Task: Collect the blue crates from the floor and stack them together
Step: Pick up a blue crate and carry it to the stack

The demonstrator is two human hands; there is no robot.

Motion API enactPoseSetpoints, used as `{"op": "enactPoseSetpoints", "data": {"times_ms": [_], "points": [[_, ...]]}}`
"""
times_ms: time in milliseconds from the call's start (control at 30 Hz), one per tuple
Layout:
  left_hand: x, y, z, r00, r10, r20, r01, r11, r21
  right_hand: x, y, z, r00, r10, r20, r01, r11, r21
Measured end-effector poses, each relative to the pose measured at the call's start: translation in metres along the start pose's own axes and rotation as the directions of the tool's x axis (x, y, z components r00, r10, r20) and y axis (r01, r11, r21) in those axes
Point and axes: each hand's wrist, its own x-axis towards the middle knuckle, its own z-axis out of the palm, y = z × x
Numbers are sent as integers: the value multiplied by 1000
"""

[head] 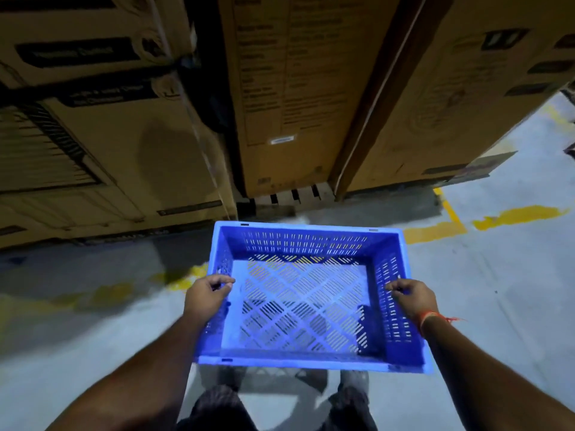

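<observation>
Blue crate (306,293) held above grey floor (93,331), open side up, nothing inside. Left rim gripped by left hand (207,295), fingers curled over edge. Right rim gripped by right hand (410,295) in same way; orange thread (427,317) seen on wrist. Cardboard boxes (298,98) stacked just behind crate. Yellow lines (435,231) painted on floor.

A blue crate (306,298) hangs between the left hand (208,296) and right hand (410,295), each gripping a side rim; cardboard boxes (298,94) stand beyond them.
</observation>
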Motion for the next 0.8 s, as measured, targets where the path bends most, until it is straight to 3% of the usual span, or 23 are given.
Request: {"op": "enactPoseSetpoints", "data": {"times_ms": [233,367,533,800], "points": [[0,7,124,981,-177,-82,168,980,-108,136,86,7,987,-73,144,72,997,11],[12,-15,190,973,-224,-50,211,960,-186,197,136,28,985,-61,158,61,998,7],[48,-71,257,970,-241,26,242,953,-184,265,192,77,974,-82,212,99,993,-69],[111,-147,335,967,-256,7,256,961,-108,341,261,186,967,-76,244,91,995,-47]]}}
